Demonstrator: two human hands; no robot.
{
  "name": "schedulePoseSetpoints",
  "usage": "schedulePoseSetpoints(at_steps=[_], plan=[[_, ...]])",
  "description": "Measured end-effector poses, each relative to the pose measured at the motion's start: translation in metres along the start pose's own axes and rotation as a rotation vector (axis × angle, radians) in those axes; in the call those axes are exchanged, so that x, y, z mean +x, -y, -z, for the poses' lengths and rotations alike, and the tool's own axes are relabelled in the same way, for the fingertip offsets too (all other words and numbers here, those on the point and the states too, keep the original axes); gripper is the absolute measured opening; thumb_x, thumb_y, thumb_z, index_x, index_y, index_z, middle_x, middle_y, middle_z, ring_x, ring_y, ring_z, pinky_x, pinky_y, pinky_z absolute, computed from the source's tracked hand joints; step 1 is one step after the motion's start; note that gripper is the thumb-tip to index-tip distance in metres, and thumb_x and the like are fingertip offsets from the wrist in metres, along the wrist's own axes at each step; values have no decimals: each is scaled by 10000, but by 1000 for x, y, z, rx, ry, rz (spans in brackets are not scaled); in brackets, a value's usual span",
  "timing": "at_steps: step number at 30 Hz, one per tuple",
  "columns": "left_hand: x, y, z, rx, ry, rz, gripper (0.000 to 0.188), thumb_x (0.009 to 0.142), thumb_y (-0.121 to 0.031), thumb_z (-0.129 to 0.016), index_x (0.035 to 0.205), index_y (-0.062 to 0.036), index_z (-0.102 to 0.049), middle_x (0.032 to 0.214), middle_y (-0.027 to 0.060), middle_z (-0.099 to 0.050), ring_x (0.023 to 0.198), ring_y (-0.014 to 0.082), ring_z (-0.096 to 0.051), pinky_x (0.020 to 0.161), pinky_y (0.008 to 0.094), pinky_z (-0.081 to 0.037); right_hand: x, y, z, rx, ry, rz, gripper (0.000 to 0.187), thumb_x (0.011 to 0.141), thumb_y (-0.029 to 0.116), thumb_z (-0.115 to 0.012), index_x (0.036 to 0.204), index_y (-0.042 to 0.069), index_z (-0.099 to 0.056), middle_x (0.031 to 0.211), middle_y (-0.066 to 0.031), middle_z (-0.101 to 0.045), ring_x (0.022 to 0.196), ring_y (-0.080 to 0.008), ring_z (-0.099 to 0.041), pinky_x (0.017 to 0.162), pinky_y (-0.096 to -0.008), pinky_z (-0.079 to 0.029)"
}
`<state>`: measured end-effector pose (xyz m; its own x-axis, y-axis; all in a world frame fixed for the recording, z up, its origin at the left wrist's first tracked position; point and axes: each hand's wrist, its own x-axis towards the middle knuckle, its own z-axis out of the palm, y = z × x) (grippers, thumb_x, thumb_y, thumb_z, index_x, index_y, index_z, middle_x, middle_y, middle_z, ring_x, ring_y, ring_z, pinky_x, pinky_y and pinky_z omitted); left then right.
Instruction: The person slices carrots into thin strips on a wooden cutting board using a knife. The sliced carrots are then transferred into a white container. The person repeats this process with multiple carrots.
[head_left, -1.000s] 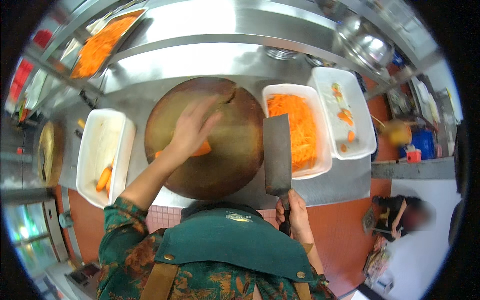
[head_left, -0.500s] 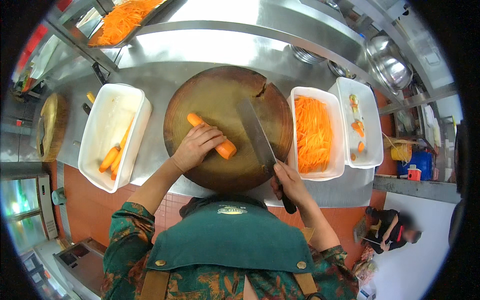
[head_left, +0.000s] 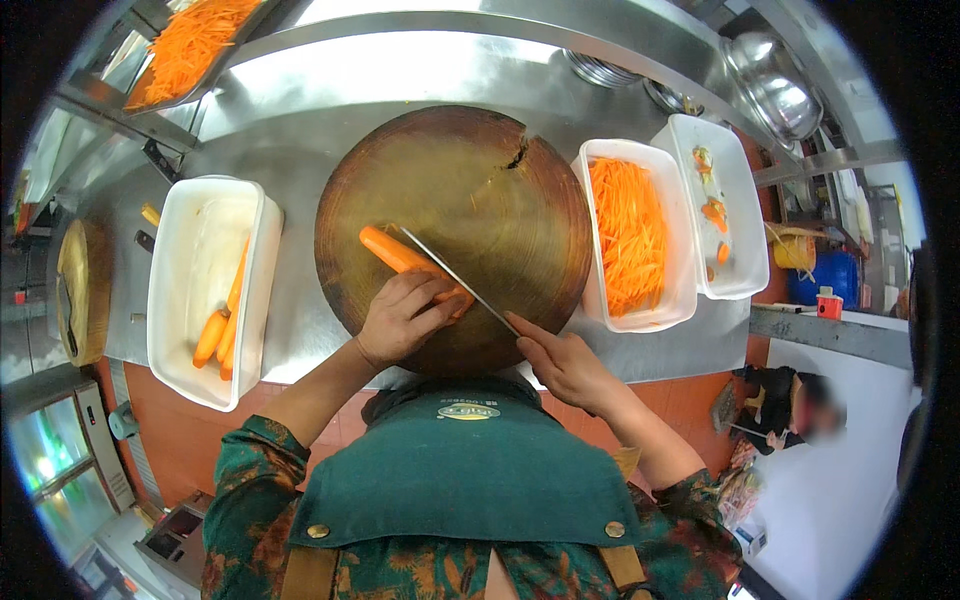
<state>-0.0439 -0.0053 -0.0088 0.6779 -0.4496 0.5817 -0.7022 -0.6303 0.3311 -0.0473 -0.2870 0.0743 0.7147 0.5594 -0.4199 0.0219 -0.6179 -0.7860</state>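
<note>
One peeled carrot (head_left: 392,251) lies on the round wooden chopping board (head_left: 470,170), pointing toward ten o'clock, near the board's lower-left edge. The left hand (head_left: 400,318) curls over its near end, pinning it. The right hand (head_left: 565,362), closed on the handle at five o'clock, holds one cleaver (head_left: 455,277) edge-down against the carrot. The board's upper half is bare. Three white tubs flank it: one (head_left: 175,290) at nine o'clock with whole carrots, two at three o'clock, the nearer (head_left: 640,320) with shreds.
</note>
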Motion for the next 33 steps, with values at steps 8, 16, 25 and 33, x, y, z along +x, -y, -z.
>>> schedulePoseSetpoints(at_steps=[8, 16, 25, 33], plan=[[-7, 8, -8, -3, -10, -26, 287, 740, -157, -772, 1024, -174, -733, 1114, 32, -663, 1059, 242, -633, 914, 401, -510, -35, 37, 13, -7, 50, -92, 488, 1052, 252, -468, 1502, 68, -419, 776, -214, -603, 674, -357, -624, 663, -431, -501], [-7, 7, -1, -53, 91, 21, 237, 749, -168, -767, 984, -171, -737, 1104, 23, -675, 1088, 257, -640, 947, 420, -502, -48, 53, 26, -42, 134, -157, 509, 1036, 300, -471, 1491, 77, -415, 988, -299, -667, 852, -481, -660, 755, -535, -536], [-11, 5, -3, -26, 110, 45, 230, 763, -169, -749, 992, -196, -745, 1111, 11, -690, 1104, 245, -636, 959, 411, -470, -32, 43, 21, 46, 96, -89, 506, 1036, 300, -487, 1486, 77, -425, 982, -313, -662, 853, -475, -662, 756, -517, -532], [-4, 3, -3, -8, 85, 28, 235, 772, -166, -750, 1005, -194, -751, 1131, 9, -685, 1093, 216, -638, 924, 381, -483, 6, 17, 3, 33, 82, -63, 515, 1049, 336, -478, 1488, 72, -419, 839, -315, -649, 783, -485, -657, 723, -527, -511]])
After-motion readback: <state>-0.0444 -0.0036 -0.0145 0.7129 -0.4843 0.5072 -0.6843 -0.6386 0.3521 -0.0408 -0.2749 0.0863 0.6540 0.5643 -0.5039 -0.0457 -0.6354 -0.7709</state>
